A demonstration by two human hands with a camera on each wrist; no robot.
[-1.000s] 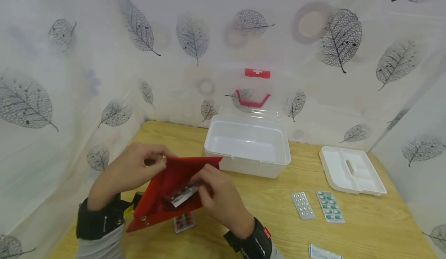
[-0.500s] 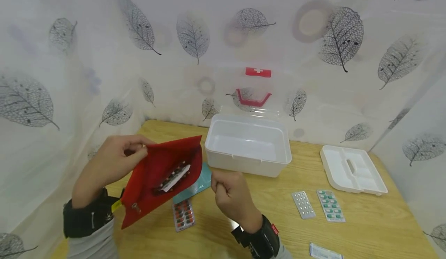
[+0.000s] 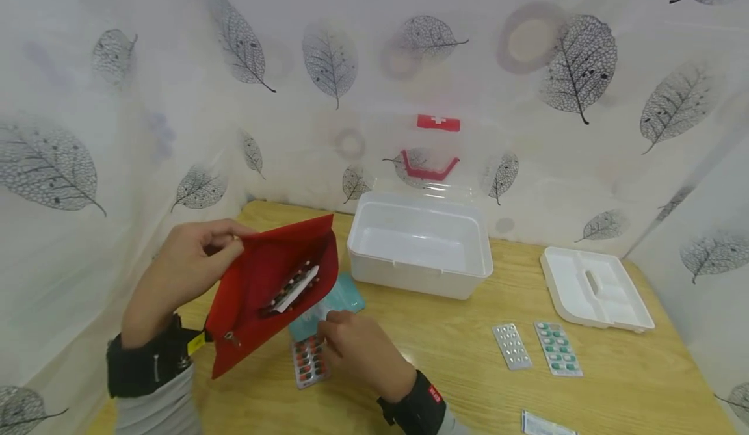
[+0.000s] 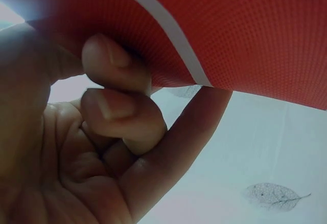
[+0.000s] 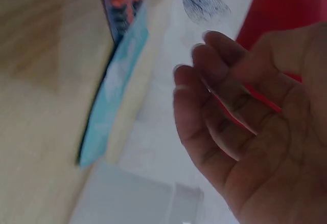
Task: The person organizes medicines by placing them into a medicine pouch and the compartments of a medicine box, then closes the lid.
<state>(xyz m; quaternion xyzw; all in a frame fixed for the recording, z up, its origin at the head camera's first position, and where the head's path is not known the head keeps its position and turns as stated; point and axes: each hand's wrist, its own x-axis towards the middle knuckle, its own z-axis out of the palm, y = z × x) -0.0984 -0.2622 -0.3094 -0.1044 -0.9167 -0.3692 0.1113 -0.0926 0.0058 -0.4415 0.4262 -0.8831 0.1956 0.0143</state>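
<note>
My left hand holds the upper edge of a red fabric pouch, pinching it between thumb and fingers. In the left wrist view, the pouch's underside shows a pale stripe. Its mouth gapes, and inside lie blister packs, partly hidden. Beside the pouch, my right hand hovers with relaxed, slightly bent fingers and nothing in them, as the right wrist view confirms. Nearest to it are a blister pack of orange-and-black capsules and a teal packet, partly covered by the pouch.
A white first-aid box with its clear lid raised stands at the back. Right of it lies a white divided tray. Nearer are a silver blister pack, a green-and-white capsule blister and a small pale packet at the front.
My right hand has come out of the pouch, swung right, then moved back left and down toward the capsule blister pack. My left hand has shifted left with the pouch, uncovering the teal packet.
</note>
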